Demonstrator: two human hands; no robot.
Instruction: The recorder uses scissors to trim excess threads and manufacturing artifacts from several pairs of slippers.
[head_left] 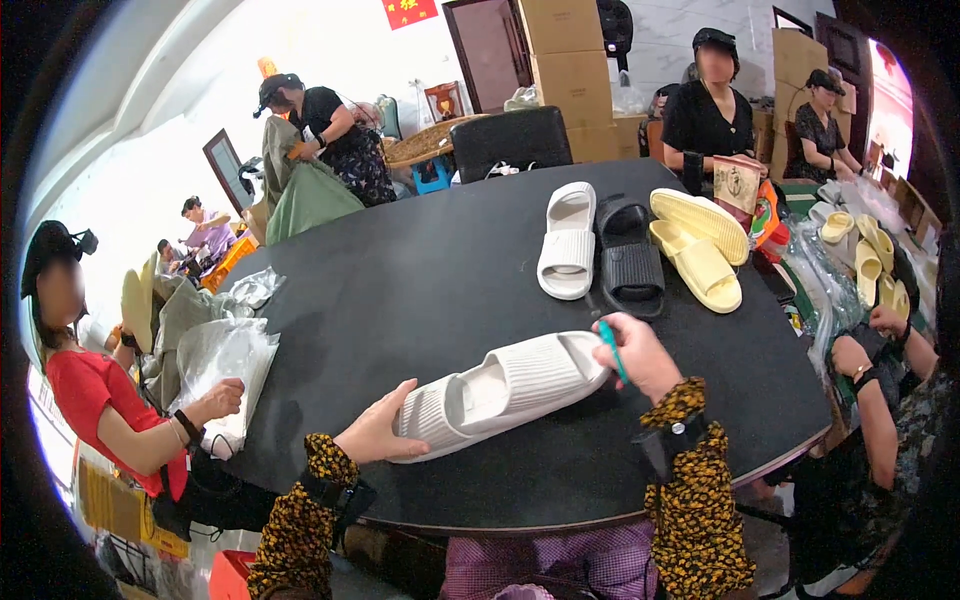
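A pair of white slide slippers [545, 376] lies slantwise on the table in front of me, seemingly nested into one another. My left hand [380, 425] grips their left end, thumb on the near side and fingers over the far side. At their right end, my right hand [643, 358] is closed around a small teal-handled tool [610, 350]; its working end is too small to make out. Beyond the hands stand a single white slipper [568, 245], a pair of black slippers [630, 258] and a pair of pale yellow slippers [700, 262].
The black-topped table [400, 270] has a rounded near edge. Clear plastic bags [225, 360] lie at its left, beside a person in red. On the right, a green side table holds more yellow slippers [868, 262] and plastic wrap. A black chair [510, 140] stands behind.
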